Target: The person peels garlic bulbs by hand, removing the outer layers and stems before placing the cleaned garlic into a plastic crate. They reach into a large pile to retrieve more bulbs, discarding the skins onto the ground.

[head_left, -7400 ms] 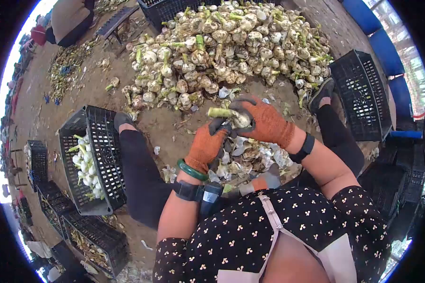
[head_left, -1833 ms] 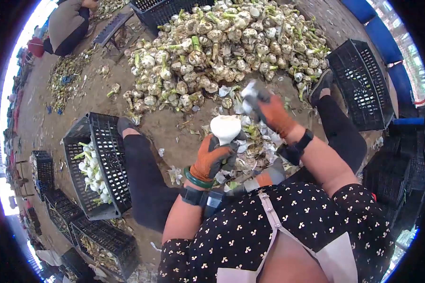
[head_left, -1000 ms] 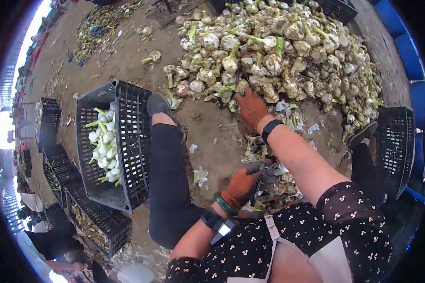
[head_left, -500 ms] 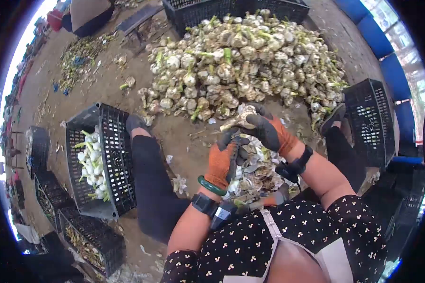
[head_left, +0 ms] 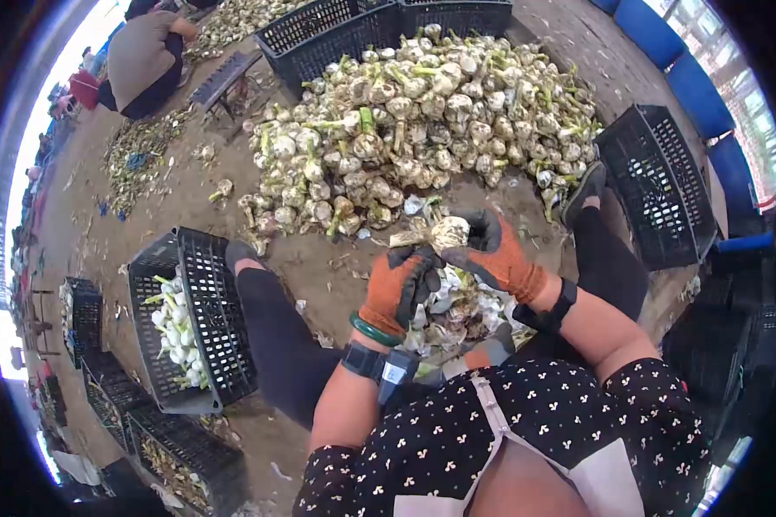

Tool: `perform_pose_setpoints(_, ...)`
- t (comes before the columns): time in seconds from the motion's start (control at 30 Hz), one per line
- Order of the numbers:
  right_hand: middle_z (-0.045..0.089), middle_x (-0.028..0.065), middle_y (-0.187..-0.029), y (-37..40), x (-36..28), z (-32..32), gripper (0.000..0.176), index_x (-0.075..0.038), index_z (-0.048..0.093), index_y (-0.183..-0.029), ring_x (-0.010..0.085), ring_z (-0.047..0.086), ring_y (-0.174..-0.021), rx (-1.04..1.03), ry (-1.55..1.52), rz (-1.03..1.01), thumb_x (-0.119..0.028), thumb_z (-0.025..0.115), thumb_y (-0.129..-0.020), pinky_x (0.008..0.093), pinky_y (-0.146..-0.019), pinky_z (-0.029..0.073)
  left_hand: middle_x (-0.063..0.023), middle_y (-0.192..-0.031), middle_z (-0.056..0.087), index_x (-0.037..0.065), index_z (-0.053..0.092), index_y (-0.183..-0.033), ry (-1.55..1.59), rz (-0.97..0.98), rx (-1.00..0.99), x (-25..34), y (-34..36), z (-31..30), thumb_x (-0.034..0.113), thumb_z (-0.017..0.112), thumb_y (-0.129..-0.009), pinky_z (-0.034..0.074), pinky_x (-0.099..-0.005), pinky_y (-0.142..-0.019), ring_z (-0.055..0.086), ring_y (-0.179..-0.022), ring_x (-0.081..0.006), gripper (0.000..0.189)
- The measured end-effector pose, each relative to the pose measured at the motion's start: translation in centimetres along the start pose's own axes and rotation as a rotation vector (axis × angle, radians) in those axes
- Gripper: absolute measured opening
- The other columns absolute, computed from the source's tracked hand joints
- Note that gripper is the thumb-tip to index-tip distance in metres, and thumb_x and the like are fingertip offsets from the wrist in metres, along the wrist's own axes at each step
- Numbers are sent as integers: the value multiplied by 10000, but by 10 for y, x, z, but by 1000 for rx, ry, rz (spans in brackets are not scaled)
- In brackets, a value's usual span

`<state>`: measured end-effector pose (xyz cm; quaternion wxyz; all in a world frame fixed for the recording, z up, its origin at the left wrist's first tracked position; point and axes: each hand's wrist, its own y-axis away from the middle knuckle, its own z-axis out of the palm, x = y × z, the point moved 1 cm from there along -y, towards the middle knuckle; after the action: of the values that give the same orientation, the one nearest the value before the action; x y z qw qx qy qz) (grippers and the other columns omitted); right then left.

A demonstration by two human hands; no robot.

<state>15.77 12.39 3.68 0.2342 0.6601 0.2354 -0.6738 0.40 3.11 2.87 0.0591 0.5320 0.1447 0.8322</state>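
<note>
My right hand (head_left: pixel 498 252), in an orange and dark grey glove, holds a garlic bulb (head_left: pixel 449 233) with its stalk pointing left. My left hand (head_left: pixel 398 289), gloved alike, is closed just below the stalk, against or very near it. Whatever its curled fingers hold is hidden. Under my hands, between my legs, lies a heap of papery garlic skins (head_left: pixel 448 314). Ahead of them spreads a large pile of untrimmed garlic (head_left: pixel 422 121) with dirty skins and short stalks.
At my left, a tilted black crate (head_left: pixel 218 319) holds clean white garlic (head_left: pixel 178 332). Another black crate (head_left: pixel 660 189) leans at my right. More crates (head_left: pixel 328 43) stand behind the pile. A person (head_left: pixel 145 60) crouches far left near a low bench (head_left: pixel 224 82).
The view has tilted up and shifted. My hands have come together, with the left one now at the garlic stalk; the right hand still holds the bulb.
</note>
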Motion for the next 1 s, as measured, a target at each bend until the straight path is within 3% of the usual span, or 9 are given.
perform_pose_setpoints(0.03, 553, 94, -1046, 0, -4, 2, 502, -5, 455, -1128, 158, 541, -951, 8, 75, -61, -37, 690, -686, 293, -833, 450, -26, -652, 591, -3, 596, -877, -3, -6, -3, -7, -2, -2, 215, 505, -824, 386, -202, -458, 508, -508, -73, 242)
perform_pose_setpoints(0.1, 551, 87, -1044, 8, -9, 6, 509, -15, 451, -1125, 157, 543, -951, 33, 7, -81, -43, 699, -682, 300, -831, 454, -63, -718, 615, -9, 586, -908, -700, 709, 242, -13, -5, -4, 183, 520, -810, 409, -205, -479, 540, -541, -87, 225)
perform_pose_setpoints(0.27, 539, 82, -1044, 5, -3, 2, 492, -26, 426, -1114, 151, 539, -954, 7, -240, 37, -44, 690, -699, 291, -836, 455, -80, -757, 621, -23, 576, -926, -27, 45, -32, 19, 4, 9, 126, 535, -797, 395, -219, -420, 546, -530, -105, 202)
perform_pose_setpoints(0.53, 526, 78, -1082, 11, -5, 2, 499, -9, 395, -1173, 170, 514, -997, -100, -174, 137, -93, 647, -750, 299, -886, 405, -123, -741, 627, -15, 608, -890, -583, 150, 184, 13, 3, -3, 117, 555, -759, 446, -309, -607, 580, -636, -179, 194)
perform_pose_setpoints(0.7, 501, 79, -1066, 12, 19, -6, 433, 5, 400, -1153, 138, 514, -923, -37, 9, 54, -144, 598, -797, 280, -797, 444, -134, -779, 623, -46, 593, -921, -223, 27, -2, 26, 11, 11, 124, 581, -748, 450, -306, -596, 579, -651, -185, 243)
perform_pose_setpoints(0.77, 498, 72, -1061, 14, 13, -1, 431, -3, 391, -1154, 142, 511, -932, -75, -111, 79, -127, 598, -797, 278, -802, 444, -44, -698, 601, 12, 584, -940, -366, 131, 148, -8, -1, -5, 166, 567, -785, 386, -230, -429, 516, -515, -98, 219)
perform_pose_setpoints(0.9, 516, 115, -1087, 20, 33, -4, 411, 14, 395, -1160, 195, 524, -986, -16, 16, -5, -67, 573, -798, 323, -841, 456, -127, -786, 593, -27, 589, -850, -811, 421, 154, 0, 3, -3, 176, 567, -772, 426, -338, -616, 553, -699, -249, 218)
perform_pose_setpoints(0.97, 541, 111, -1026, 15, -5, 3, 352, 0, 440, -1111, 190, 569, -882, -104, -286, 368, -168, 553, -824, 326, -733, 507, -201, -959, 552, -28, 575, -937, -628, 122, 161, 18, 8, 8, 235, 592, -756, 397, -397, -734, 508, -869, -328, 320)
perform_pose_setpoints(1.0, 573, 92, -889, 13, 1, 6, 294, -24, 484, -1043, 166, 592, -739, -132, -581, 520, -232, 521, -837, 296, -584, 522, -187, -838, 575, -8, 589, -919, -800, 388, 247, 11, 5, 7, 222, 585, -746, 423, -384, -668, 547, -761, -318, 287)
